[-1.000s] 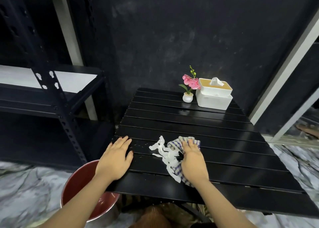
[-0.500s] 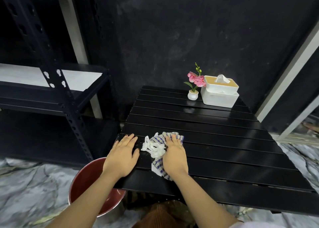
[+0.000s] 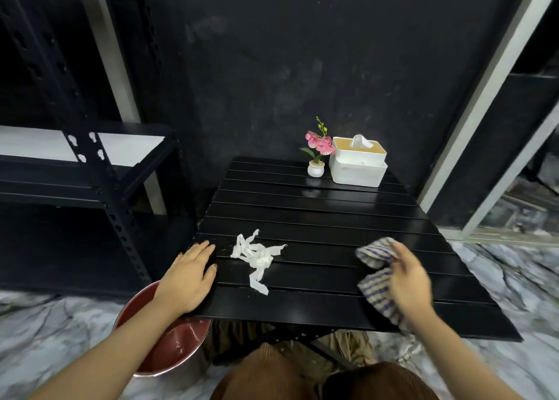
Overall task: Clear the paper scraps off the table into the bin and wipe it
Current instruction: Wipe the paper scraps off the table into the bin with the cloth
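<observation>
A heap of white paper scraps (image 3: 255, 254) lies on the black slatted table (image 3: 317, 218), near its front left. My left hand (image 3: 189, 274) rests flat on the table's left front corner, fingers apart, just left of the scraps. My right hand (image 3: 410, 281) is over the table's right front part, holding a striped purple-and-white cloth (image 3: 376, 274) that hangs from it and looks blurred. A red metal bin (image 3: 169, 348) stands on the floor below the left front corner, partly hidden by my left arm.
A small white pot with pink flowers (image 3: 317, 154) and a white tissue box (image 3: 358, 163) stand at the table's far edge. A black metal shelf rack (image 3: 90, 169) is to the left. The floor is marbled grey. My knees in brown cloth (image 3: 302, 375) are below the table.
My right hand has swept the cloth from the scraps at the left to the table's right side, leaving the scraps uncovered. My left hand has stayed on the corner.
</observation>
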`<state>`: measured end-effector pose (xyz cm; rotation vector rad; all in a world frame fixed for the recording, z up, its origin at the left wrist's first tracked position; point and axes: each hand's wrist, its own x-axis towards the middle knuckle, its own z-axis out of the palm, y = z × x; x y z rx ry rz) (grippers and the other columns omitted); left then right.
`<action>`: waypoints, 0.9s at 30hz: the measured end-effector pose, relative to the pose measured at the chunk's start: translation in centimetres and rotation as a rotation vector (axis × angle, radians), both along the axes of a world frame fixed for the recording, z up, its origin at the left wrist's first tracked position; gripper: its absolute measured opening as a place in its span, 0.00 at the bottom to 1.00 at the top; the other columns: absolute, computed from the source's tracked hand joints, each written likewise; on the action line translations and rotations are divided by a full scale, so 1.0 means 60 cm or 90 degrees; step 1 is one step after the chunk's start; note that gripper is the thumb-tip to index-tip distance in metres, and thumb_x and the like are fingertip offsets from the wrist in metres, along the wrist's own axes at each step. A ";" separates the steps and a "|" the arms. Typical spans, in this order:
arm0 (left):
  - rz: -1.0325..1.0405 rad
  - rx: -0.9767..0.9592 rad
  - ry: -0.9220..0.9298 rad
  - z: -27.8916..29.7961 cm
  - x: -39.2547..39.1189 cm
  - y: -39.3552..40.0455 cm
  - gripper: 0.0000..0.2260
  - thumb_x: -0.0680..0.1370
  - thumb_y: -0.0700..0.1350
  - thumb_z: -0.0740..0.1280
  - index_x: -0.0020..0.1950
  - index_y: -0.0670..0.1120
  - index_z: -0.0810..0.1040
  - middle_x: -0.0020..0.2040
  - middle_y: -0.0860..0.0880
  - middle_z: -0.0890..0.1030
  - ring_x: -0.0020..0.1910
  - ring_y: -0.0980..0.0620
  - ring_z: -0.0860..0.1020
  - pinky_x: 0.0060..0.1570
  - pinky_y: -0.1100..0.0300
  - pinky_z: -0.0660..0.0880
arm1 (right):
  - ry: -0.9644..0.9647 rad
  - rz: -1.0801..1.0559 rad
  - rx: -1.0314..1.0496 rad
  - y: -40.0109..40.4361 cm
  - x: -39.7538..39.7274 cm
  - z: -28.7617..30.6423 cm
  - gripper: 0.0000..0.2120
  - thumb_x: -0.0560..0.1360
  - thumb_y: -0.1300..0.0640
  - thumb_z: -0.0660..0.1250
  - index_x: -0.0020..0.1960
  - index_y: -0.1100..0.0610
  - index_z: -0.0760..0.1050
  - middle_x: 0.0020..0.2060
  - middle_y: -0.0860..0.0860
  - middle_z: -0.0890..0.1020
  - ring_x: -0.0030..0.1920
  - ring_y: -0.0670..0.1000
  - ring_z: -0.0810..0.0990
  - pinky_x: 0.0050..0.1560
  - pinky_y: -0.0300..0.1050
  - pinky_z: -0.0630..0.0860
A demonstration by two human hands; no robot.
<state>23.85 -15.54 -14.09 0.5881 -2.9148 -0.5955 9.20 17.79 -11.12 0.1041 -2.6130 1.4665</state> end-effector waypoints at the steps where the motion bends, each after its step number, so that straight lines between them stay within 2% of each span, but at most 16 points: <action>1: 0.002 0.000 -0.002 0.000 0.006 -0.001 0.23 0.81 0.49 0.54 0.75 0.46 0.57 0.77 0.49 0.57 0.77 0.51 0.52 0.75 0.54 0.48 | -0.010 -0.032 0.033 0.037 -0.004 0.000 0.21 0.76 0.71 0.53 0.65 0.59 0.71 0.65 0.59 0.74 0.63 0.60 0.73 0.66 0.50 0.66; 4: 0.002 0.009 -0.002 -0.003 0.018 -0.002 0.23 0.81 0.49 0.54 0.75 0.46 0.57 0.77 0.50 0.56 0.77 0.51 0.52 0.75 0.54 0.48 | -0.058 -0.069 0.168 0.122 -0.018 -0.011 0.20 0.75 0.68 0.56 0.65 0.60 0.70 0.66 0.60 0.73 0.64 0.62 0.72 0.64 0.53 0.67; 8: 0.002 0.005 0.005 -0.007 0.018 -0.001 0.23 0.81 0.49 0.54 0.75 0.46 0.56 0.77 0.49 0.56 0.77 0.51 0.51 0.75 0.55 0.47 | -0.088 -0.006 0.322 0.142 -0.036 -0.024 0.18 0.74 0.65 0.61 0.64 0.65 0.71 0.68 0.61 0.70 0.68 0.62 0.67 0.70 0.56 0.63; 11: 0.005 -0.002 0.005 -0.011 0.017 -0.001 0.23 0.81 0.49 0.53 0.76 0.46 0.55 0.78 0.50 0.55 0.77 0.52 0.51 0.75 0.56 0.46 | -0.050 0.051 0.336 0.102 -0.037 -0.023 0.19 0.75 0.68 0.59 0.66 0.67 0.67 0.69 0.64 0.67 0.71 0.61 0.61 0.73 0.53 0.57; 17: 0.010 -0.010 0.014 -0.015 0.016 -0.002 0.23 0.81 0.50 0.52 0.76 0.47 0.55 0.78 0.50 0.54 0.77 0.53 0.50 0.75 0.58 0.46 | 0.047 0.207 0.360 -0.066 0.005 -0.049 0.24 0.75 0.69 0.53 0.71 0.61 0.61 0.73 0.59 0.62 0.75 0.56 0.56 0.74 0.45 0.48; 23: 0.015 -0.016 0.018 -0.015 0.016 0.000 0.23 0.81 0.50 0.52 0.76 0.47 0.55 0.78 0.50 0.54 0.77 0.53 0.50 0.75 0.58 0.46 | 0.055 0.283 0.349 -0.218 0.065 -0.057 0.28 0.75 0.67 0.50 0.74 0.58 0.53 0.76 0.56 0.52 0.76 0.53 0.48 0.76 0.43 0.45; 27: 0.012 -0.019 0.022 -0.014 0.017 0.001 0.23 0.81 0.50 0.52 0.76 0.46 0.54 0.78 0.50 0.53 0.77 0.53 0.50 0.75 0.58 0.45 | 0.068 0.326 0.347 -0.279 0.093 -0.055 0.29 0.75 0.68 0.50 0.75 0.57 0.50 0.76 0.54 0.50 0.76 0.52 0.45 0.76 0.43 0.44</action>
